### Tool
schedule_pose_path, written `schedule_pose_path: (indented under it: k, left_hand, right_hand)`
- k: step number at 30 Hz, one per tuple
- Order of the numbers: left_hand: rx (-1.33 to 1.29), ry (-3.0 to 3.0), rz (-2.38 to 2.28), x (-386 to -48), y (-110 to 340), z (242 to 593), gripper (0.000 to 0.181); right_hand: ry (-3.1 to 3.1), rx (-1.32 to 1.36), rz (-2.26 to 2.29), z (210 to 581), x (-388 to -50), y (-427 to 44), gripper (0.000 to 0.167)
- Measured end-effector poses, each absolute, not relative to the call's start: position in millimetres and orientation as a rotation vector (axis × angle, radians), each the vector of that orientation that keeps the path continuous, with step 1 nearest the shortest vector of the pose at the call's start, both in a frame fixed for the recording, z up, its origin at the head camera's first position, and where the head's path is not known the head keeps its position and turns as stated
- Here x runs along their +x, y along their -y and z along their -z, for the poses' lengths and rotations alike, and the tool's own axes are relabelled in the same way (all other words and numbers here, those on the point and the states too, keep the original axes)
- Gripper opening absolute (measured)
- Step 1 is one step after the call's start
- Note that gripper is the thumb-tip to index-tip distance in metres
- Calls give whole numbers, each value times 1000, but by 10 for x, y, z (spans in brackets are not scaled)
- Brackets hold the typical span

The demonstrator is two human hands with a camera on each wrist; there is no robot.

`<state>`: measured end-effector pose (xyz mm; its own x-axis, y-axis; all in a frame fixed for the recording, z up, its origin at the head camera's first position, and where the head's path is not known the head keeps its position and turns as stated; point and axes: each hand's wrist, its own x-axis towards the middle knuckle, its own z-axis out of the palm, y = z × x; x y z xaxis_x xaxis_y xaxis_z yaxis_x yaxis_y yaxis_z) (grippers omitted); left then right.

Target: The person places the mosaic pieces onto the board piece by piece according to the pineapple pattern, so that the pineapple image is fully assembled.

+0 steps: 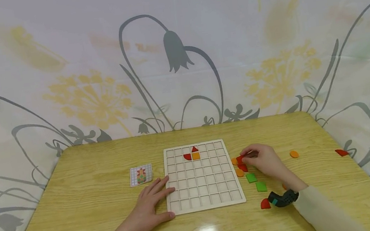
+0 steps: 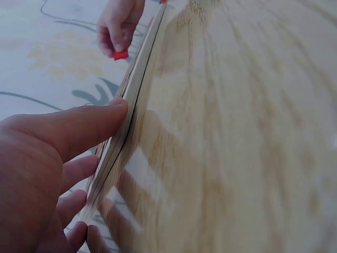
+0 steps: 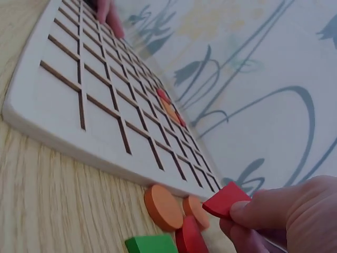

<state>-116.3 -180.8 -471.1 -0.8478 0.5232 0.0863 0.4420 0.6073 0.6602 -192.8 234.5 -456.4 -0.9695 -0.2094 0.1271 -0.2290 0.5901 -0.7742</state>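
My right hand (image 1: 263, 159) pinches a red quarter-circle piece (image 3: 225, 200) between thumb and fingers, just off the right edge of a white grid board (image 1: 202, 185). Fingers spread, my left hand (image 1: 146, 210) rests on the board's left edge; its thumb (image 2: 92, 124) touches the near corner side. Near the top of the grid lie a red triangle (image 1: 194, 149), another red quarter-circle (image 1: 187, 157) and an orange square (image 1: 195, 156). Under the right hand are orange discs (image 3: 164, 207) and a red piece (image 3: 190, 235), partly covered in the head view.
Green leaf-shaped pieces (image 1: 261, 186) and a red piece (image 1: 265, 203) lie right of the board. Farther right are an orange disc (image 1: 294, 153) and a red piece (image 1: 342, 152) by the table's edge. A pattern card (image 1: 141, 175) lies left of the board.
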Motion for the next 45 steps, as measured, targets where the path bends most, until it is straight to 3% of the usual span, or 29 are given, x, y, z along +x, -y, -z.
schedule_pose_path:
  k: [11,24,45]
  left_hand:
    - [824,-2695,-1055,-1185,1807,4714,62]
    - [817,-2703,-1060,-1169,1811,4702,63]
    - [848,-2702,-1062,-1169,1805,4690,63]
  right_hand:
    - [2675,144,-1882,4554,-2129,-1897,15]
    - [2730,230,-1640,4612,-2364,-1508,9]
    - [2712,299,-1532,4638,-2370,-1285,6]
